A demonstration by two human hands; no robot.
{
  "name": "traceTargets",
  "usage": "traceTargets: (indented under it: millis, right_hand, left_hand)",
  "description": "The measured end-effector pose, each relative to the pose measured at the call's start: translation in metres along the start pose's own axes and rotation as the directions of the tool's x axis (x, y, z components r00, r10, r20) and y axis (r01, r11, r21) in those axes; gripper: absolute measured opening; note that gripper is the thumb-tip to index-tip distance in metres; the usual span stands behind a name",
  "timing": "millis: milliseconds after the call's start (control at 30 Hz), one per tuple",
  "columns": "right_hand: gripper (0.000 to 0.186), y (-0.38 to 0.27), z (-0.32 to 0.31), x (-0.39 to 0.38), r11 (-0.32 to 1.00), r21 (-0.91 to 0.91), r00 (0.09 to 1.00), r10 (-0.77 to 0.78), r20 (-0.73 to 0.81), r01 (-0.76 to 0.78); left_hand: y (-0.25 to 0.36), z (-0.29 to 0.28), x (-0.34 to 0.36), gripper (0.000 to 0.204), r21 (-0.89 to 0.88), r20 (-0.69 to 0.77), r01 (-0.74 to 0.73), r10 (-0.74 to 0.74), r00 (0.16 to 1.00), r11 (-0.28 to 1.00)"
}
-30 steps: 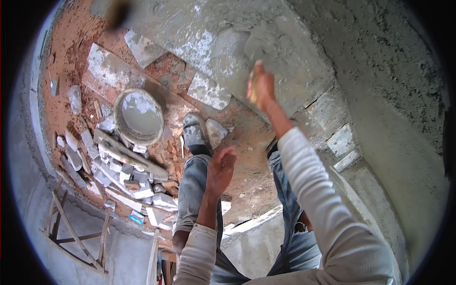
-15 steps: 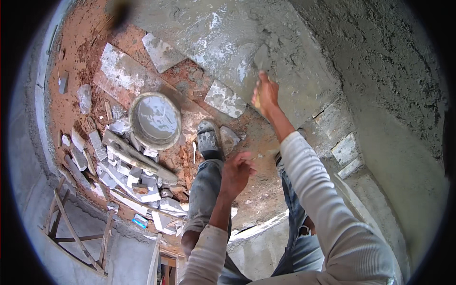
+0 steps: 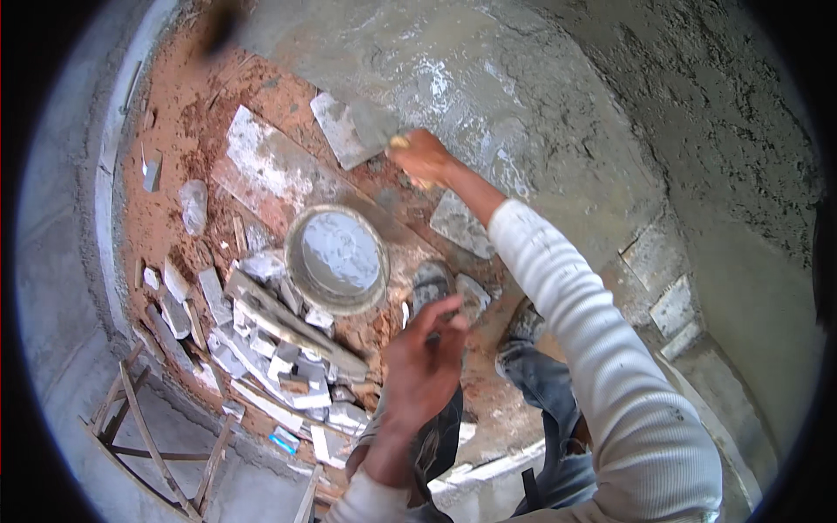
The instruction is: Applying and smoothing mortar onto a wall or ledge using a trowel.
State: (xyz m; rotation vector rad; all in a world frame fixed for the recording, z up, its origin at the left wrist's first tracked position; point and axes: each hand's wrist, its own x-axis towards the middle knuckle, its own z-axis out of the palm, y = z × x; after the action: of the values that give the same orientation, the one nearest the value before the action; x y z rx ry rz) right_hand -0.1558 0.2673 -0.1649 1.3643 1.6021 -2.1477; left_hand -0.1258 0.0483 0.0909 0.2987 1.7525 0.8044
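My right hand [image 3: 425,159] is closed around the yellowish handle of a trowel. The trowel's blurred grey blade [image 3: 370,124] points away to the upper left, over a flat slab piece [image 3: 338,131] at the edge of the wet cement [image 3: 540,105]. My left hand [image 3: 425,362] hovers in front of my legs, fingers loosely bent and apart, with nothing visible in it. Beyond it and to the left stands a round tub [image 3: 295,270] holding greyish watery liquid. Another slab piece [image 3: 460,224] lies under my right forearm.
Broken tile and stone rubble [image 3: 292,375] is heaped at the lower left, with a wooden plank [image 3: 292,327] across it. A wooden frame [image 3: 157,436] leans there. A rough cement wall [image 3: 741,131] rises at right. My shoe [image 3: 432,283] rests on reddish dirt near the tub.
My right hand has swept the trowel left, from over the wet cement to the slab piece at its edge. My left hand has come nearer to me. The whole view has shifted.
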Motion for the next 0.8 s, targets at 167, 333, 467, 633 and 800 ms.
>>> traceTargets:
  millis: [167,333,467,633,800]
  right_hand:
    - [0.027,-0.029,-0.032,0.081,0.909,0.329,0.824,-0.025,-0.566,0.254]
    - [0.027,-0.076,-0.091,0.142,0.91,0.339,0.928,-0.112,-0.355,0.239]
    - [0.027,-0.082,-0.123,0.131,0.676,0.592,0.756,0.08,-0.65,0.438]
    - [0.025,-0.012,-0.117,0.059,0.461,0.697,0.719,0.165,-0.675,0.549]
    - [0.024,-0.034,-0.097,0.051,0.64,0.65,0.833,0.028,-0.552,0.41]
  left_hand:
    - [0.029,-0.042,-0.001,0.028,-0.051,-0.083,-0.096,0.092,0.992,0.994]
    - [0.062,-0.045,-0.023,0.032,0.189,-0.172,-0.06,0.093,0.981,0.98]
    - [0.067,-0.055,-0.039,0.035,0.192,-0.204,-0.159,0.198,0.959,0.968]
    - [0.061,-0.055,-0.063,0.036,0.19,-0.25,-0.32,0.361,0.898,0.928]
    - [0.061,-0.041,-0.08,0.034,0.177,-0.249,-0.374,0.409,0.878,0.91]
